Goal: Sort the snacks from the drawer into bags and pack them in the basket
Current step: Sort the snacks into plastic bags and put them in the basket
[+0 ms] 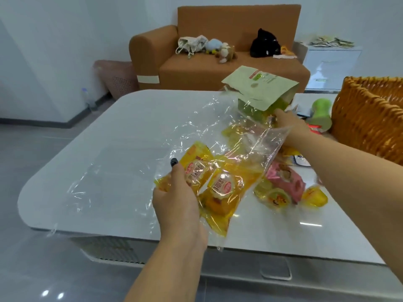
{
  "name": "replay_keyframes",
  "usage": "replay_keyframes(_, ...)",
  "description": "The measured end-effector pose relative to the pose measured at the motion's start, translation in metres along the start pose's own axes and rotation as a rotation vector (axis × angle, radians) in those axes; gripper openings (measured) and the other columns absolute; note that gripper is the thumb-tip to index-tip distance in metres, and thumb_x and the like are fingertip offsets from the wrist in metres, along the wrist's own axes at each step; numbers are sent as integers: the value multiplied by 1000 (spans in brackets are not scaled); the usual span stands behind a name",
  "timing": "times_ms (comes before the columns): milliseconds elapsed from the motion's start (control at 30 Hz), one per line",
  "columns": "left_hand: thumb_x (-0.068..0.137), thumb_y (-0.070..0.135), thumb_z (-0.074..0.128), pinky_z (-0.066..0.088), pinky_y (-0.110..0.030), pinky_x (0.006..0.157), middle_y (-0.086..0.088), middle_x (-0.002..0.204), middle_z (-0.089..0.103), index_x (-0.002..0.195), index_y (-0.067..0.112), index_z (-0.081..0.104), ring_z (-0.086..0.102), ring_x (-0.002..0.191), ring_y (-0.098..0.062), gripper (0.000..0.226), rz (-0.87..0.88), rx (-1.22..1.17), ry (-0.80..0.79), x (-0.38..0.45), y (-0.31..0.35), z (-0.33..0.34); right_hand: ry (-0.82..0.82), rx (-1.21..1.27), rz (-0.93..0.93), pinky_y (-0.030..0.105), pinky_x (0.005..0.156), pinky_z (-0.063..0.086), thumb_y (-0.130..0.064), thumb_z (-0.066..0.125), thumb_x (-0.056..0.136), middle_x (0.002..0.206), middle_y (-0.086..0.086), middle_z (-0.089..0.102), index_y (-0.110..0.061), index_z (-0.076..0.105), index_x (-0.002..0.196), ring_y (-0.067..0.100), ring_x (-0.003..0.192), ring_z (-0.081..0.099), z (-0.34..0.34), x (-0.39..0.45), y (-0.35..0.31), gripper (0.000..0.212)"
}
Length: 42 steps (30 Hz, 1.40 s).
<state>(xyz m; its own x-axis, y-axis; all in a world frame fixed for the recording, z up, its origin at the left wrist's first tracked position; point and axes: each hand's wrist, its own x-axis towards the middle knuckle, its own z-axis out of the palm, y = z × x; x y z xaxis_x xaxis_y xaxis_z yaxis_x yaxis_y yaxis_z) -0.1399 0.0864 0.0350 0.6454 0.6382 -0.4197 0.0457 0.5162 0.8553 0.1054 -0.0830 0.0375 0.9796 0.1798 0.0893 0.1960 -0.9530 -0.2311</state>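
Your left hand (174, 199) grips the clear bag (218, 153) holding yellow cakes (220, 190); your right hand (290, 125) reaches forward, fingertips at the green packet (261, 88), grasp unclear.

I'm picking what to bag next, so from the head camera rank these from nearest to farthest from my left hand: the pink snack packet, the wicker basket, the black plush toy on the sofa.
Measured from the left hand:
1. Pink snack packet: on the table, to the hand's right.
2. Wicker basket: at the table's far right edge.
3. Black plush toy: on the sofa beyond the table.
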Motion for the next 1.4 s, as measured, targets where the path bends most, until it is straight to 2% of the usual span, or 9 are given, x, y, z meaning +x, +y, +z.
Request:
replay_keyframes(200, 92, 53, 57, 59, -41, 80, 1, 98, 72, 110, 24, 60, 71, 86, -18, 34, 13, 46, -108, -13, -11, -2, 189, 235, -100, 35, 78, 39, -21, 65, 89, 117, 17, 57, -7, 47, 127, 35, 103, 55, -31, -59, 1, 44)
replay_keyframes(400, 88, 39, 66, 58, -37, 73, -2, 90, 75, 109, 18, 66, 72, 81, -20, 30, -11, -3, -287, -34, -6, 1, 347, 1207, 255, 45, 87, 54, -33, 65, 88, 110, 3, 63, -25, 55, 118, 27, 100, 62, -57, -169, 32, 32)
replay_keyframes(567, 91, 36, 60, 56, -39, 75, -4, 92, 75, 97, 22, 69, 71, 84, -23, 17, -29, 48, -494, -54, -5, 6, 236, 1651, 357, 32, 64, 56, -35, 55, 93, 114, 8, 68, -20, 54, 130, 22, 89, 69, -78, -252, 54, 40)
replay_keyframes(733, 93, 37, 56, 56, -42, 83, -4, 96, 75, 98, 22, 70, 71, 87, -23, 20, 2, 51, -576, -60, 1, 2, 242, 1731, 299, 27, 49, 53, -31, 53, 94, 76, -4, 71, -29, 59, 107, 13, 62, 65, -93, -291, 60, 14)
replay_keyframes(900, 94, 30, 51, 53, -32, 68, 2, 73, 72, 82, 22, 67, 68, 65, -15, 21, 94, 68, -618, -60, 10, -6, 218, 1792, 289, 22, 47, 50, -28, 45, 96, 72, 0, 63, -20, 59, 94, 13, 55, 60, -94, -294, 63, 16)
replay_keyframes(1033, 95, 32, 50, 53, -30, 64, 0, 83, 73, 100, 20, 70, 69, 74, -16, 23, 171, 143, -600, -50, 10, -13, 250, 1810, 291, 20, 48, 50, -25, 44, 95, 73, 0, 59, -21, 58, 90, 12, 59, 58, -94, -286, 68, 15)
replay_keyframes(1133, 96, 32, 50, 54, -31, 63, 0, 85, 73, 99, 21, 70, 70, 74, -15, 23, 207, 153, -580, -43, 8, -14, 274, 1834, 169, 21, 50, 52, -19, 45, 95, 79, -2, 65, -20, 59, 105, 10, 64, 64, -95, -278, 69, 17)
replay_keyframes(1233, 98, 32, 47, 56, -28, 54, -1, 86, 74, 98, 22, 70, 71, 73, -14, 25, 253, 166, -564, -39, 8, -13, 267, 1794, 78, 26, 55, 55, -15, 44, 95, 109, -1, 65, -26, 43, 141, 11, 78, 69, -95, -270, 70, 47)
replay_keyframes(1400, 100, 33, 46, 56, -27, 54, -2, 92, 73, 97, 23, 71, 70, 81, -17, 27, 324, 200, -525, -31, 10, -15, 169, 1687, 147, 29, 56, 56, -21, 48, 95, 87, -3, 71, -23, 58, 121, 12, 70, 69, -95, -260, 69, 28)
